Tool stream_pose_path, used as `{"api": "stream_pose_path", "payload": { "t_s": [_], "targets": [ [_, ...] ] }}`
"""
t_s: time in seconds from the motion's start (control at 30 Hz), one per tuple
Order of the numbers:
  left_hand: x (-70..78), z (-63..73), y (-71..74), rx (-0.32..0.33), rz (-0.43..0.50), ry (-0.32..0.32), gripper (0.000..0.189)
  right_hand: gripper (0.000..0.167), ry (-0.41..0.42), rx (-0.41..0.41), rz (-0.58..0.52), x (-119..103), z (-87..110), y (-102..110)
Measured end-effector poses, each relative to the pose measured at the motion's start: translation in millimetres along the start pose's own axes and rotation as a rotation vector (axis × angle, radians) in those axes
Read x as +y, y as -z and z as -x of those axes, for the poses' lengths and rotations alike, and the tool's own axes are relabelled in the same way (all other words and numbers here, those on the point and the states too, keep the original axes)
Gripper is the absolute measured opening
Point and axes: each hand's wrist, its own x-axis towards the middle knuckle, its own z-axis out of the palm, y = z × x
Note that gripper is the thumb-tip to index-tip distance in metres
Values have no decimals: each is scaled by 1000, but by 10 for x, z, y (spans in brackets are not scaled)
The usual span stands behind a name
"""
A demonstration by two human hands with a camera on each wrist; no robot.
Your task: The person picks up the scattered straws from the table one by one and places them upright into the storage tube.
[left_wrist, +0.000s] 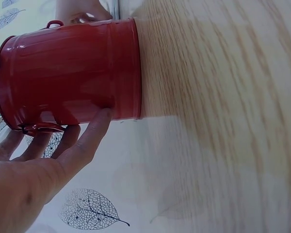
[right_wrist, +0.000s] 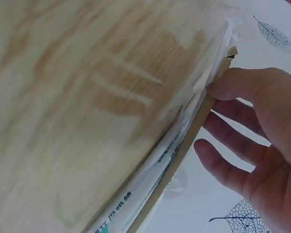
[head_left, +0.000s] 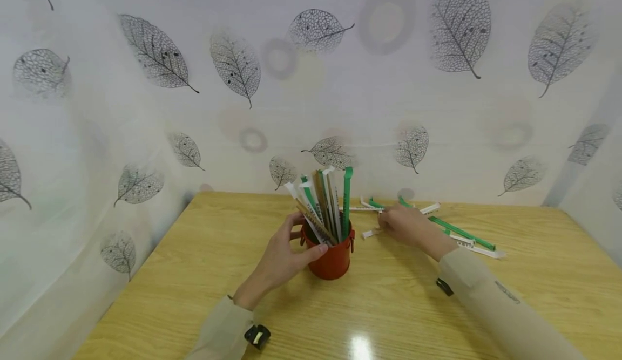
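A small red metal bucket (head_left: 330, 265) stands upright on the table, holding several paper-wrapped straws (head_left: 318, 203) in white, brown and green. My left hand (head_left: 286, 257) grips the bucket at its rim, thumb at the near side and fingers around the left; in the left wrist view fingers reach along its wall (left_wrist: 68, 73), by a small side handle (left_wrist: 43, 127). To the right of the bucket, my right hand (head_left: 408, 225) is over loose straws. In the right wrist view its thumb and fingers pinch a brown straw (right_wrist: 179, 150), with a white printed straw (right_wrist: 136, 189) alongside.
More loose green straws (head_left: 461, 232) and white straws (head_left: 486, 252) lie in a spread around and right of my right hand. Behind the wooden table (head_left: 204, 252) hangs a pale leaf-print cloth (head_left: 311, 90), close to the table's back edge.
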Motion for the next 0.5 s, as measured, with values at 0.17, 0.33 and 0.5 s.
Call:
{"api": "stream_pose_path", "payload": {
  "t_s": [0.17, 0.33, 0.5],
  "targets": [
    [-6, -1, -2, 0, 1, -2, 75, 10, -29, -43, -5, -6, 89, 98],
    [-7, 3, 2, 1, 0, 1, 75, 13, -36, -17, -29, 14, 197, 203],
    [-2, 2, 3, -2, 1, 3, 75, 20, 73, 199, -44, 31, 259, 341]
  ]
}}
